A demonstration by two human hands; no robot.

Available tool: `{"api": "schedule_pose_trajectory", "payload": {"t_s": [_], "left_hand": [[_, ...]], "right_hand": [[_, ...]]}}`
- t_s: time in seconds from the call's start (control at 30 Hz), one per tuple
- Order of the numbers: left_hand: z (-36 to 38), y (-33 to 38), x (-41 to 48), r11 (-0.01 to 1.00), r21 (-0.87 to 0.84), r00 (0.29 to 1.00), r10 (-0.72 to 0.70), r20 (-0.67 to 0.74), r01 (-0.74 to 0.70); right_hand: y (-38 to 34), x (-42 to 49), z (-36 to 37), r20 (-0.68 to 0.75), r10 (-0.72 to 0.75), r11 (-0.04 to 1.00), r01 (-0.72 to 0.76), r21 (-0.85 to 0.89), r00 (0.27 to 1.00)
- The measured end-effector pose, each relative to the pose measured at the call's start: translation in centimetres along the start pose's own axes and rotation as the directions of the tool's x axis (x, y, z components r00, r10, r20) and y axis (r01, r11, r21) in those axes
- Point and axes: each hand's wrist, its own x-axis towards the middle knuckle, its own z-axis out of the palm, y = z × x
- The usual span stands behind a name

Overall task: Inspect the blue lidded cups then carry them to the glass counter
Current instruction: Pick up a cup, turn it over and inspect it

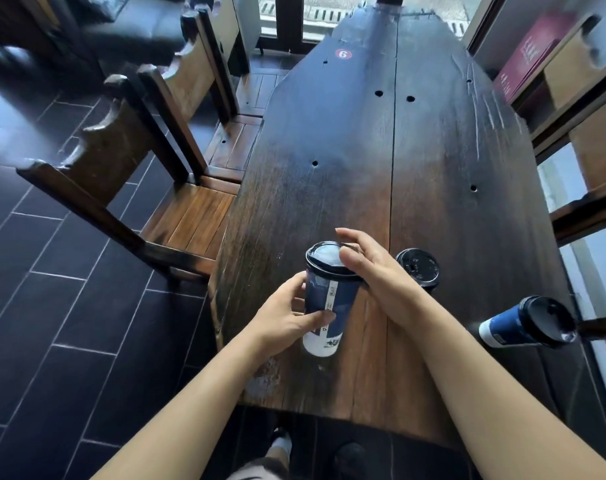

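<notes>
**Hidden or unclear:** The second cup point(419, 268) stands behind the right hand point(377, 275), with only its black lid and a sliver of wall showing. The third cup point(509, 325) sits near the table's right edge, and lens distortion makes its lean hard to judge. Whether the held cup point(329, 306) has its base on the table point(329, 150) cannot be told. Furniture at right is cut off by the frame.

**Count:** 3 blue cups, each with 1 black lid; 2 hands; at least 2 wooden chairs point(121, 147) at left; 1 red number sticker point(343, 54).

**Hands:** The left hand point(287, 315) grips the held cup's wall, thumb curled across the front. The right hand has its thumb on that cup's lid, fingers lightly curled over the far rim. The held cup is over the table's near end.
</notes>
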Motion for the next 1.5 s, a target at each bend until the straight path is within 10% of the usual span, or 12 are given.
{"api": "schedule_pose_trajectory", "payload": {"t_s": [0.63,1.13,1.5], "left_hand": [[2.9,7.7,-5.4,0.975,-0.117,0.979,0.175,-0.101,-0.187],[5.0,8.7,-5.9,0.776,-0.617,0.988,0.041,-0.15,-0.126],[-1.1,5.6,-6.1,0.83,-0.512,0.939,-0.324,-0.116,0.223]], "right_hand": [[-7.6,-5.0,-1.6,-0.144,-0.051,0.999,0.053,0.006,0.988],[-0.3,-13.7,0.3,-0.083,0.202,0.728,-0.092,0.679,0.976],[-3.4,-13.2,-3.5,-0.33,-0.004,0.979,0.07,0.19,0.944]]}}
